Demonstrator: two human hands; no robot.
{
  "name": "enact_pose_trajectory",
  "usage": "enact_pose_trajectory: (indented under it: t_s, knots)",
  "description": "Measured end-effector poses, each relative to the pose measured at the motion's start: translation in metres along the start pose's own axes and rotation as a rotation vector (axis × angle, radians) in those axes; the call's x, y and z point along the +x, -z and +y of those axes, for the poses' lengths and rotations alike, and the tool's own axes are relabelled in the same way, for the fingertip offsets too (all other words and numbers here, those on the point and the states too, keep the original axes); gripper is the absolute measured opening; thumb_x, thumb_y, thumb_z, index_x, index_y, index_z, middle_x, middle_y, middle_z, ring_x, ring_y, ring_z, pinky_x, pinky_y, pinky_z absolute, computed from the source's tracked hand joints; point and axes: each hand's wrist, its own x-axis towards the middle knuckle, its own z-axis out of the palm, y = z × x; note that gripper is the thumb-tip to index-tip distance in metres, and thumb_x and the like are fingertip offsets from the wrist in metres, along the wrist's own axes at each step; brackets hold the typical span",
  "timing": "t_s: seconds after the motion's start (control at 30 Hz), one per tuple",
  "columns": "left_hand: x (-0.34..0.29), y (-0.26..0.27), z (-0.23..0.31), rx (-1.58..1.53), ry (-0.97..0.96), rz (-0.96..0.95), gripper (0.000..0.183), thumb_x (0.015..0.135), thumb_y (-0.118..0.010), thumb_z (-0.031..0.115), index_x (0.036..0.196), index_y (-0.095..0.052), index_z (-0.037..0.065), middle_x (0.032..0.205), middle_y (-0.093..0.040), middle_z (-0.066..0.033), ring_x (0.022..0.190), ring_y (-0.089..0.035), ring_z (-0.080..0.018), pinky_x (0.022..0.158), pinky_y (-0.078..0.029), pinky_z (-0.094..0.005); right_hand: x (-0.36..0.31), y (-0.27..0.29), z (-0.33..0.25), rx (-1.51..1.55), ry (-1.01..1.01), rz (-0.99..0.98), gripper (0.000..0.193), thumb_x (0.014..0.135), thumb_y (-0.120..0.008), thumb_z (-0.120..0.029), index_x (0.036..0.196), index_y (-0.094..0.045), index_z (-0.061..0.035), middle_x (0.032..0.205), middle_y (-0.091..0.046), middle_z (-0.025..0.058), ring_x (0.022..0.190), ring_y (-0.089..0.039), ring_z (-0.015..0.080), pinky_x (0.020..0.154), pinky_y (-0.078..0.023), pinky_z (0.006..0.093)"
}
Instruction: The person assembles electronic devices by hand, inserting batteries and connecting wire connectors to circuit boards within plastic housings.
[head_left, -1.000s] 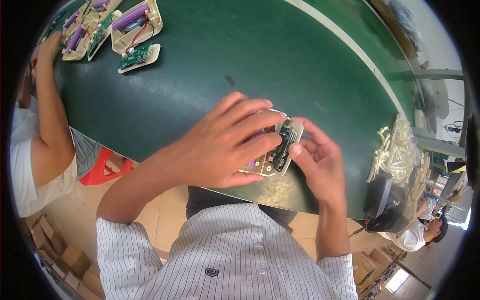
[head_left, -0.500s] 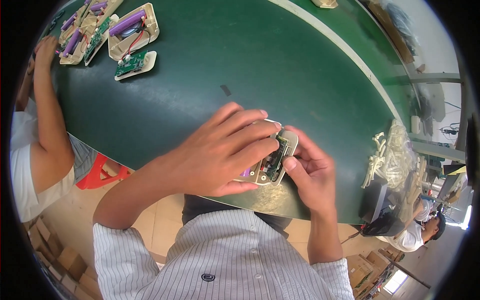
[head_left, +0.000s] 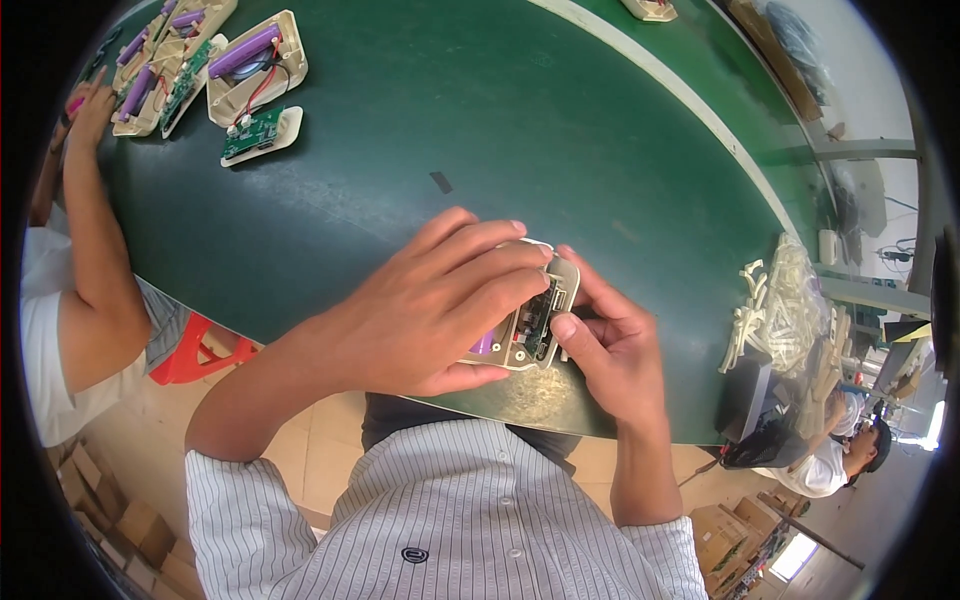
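Near the table's front edge, my left hand is closed over a cream plastic housing, fingers curled across its top and thumb along the near side. Part of a purple battery cell shows under the palm. My right hand pinches a cream end panel between thumb and fingers. This panel carries a dark circuit board and stands upright against the housing's open right end. Whether the panel is fully seated I cannot tell. The left fingers hide much of the inside.
On the green table, an open housing with a purple cell is wired to a panel with a green board. More opened housings lie beside a co-worker's hand. Right, a clear bag of cream parts sits by a dark box.
The end panel in my right hand has tilted more upright and moved slightly left against the housing. More of the purple cell shows under my left hand. The whole view has shifted slightly.
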Motion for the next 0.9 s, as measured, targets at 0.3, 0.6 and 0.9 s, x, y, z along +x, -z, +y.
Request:
enact_pose_trajectory:
  t_s: [0.3, 0.6, 0.9]
  knots:
    - [0.0, 0.003, 0.001, -0.004, 0.014, -0.004, 0.087, 0.061, -0.094, 0.02, 0.135, -0.048, 0.007, 0.143, -0.055, -0.0151, 0.131, -0.053, -0.0385, 0.101, -0.043, -0.0539, 0.0, 0.002, 0.001, 0.014, -0.005, -0.01, 0.059, 0.092, -0.076, -0.006, 0.147, -0.056, -0.0075, 0.098, -0.068, -0.0014, 0.066, -0.045, -0.0025, 0.055, -0.037, 0.0158]
    - [0.0, 0.003, 0.0, 0.007, 0.014, -0.007, 0.088, 0.061, -0.094, 0.022, 0.135, -0.049, 0.007, 0.143, -0.056, -0.0149, 0.131, -0.053, -0.0383, 0.102, -0.043, -0.0545, 0.002, -0.007, -0.002, 0.073, 0.076, -0.004, 0.055, 0.093, -0.074, -0.003, 0.145, -0.056, -0.0048, 0.096, -0.069, 0.0016, 0.069, -0.051, -0.0013, 0.055, -0.038, 0.0161]
    - [0.0, 0.002, 0.001, -0.01, 0.006, -0.006, 0.088, 0.061, -0.094, 0.022, 0.134, -0.049, 0.006, 0.142, -0.057, -0.0149, 0.13, -0.054, -0.0382, 0.102, -0.043, -0.0548, 0.001, -0.003, -0.001, 0.055, 0.041, 0.005, 0.053, 0.096, -0.073, -0.009, 0.145, -0.052, -0.0072, 0.093, -0.07, 0.0052, 0.071, -0.058, 0.0031, 0.059, -0.045, 0.0183]
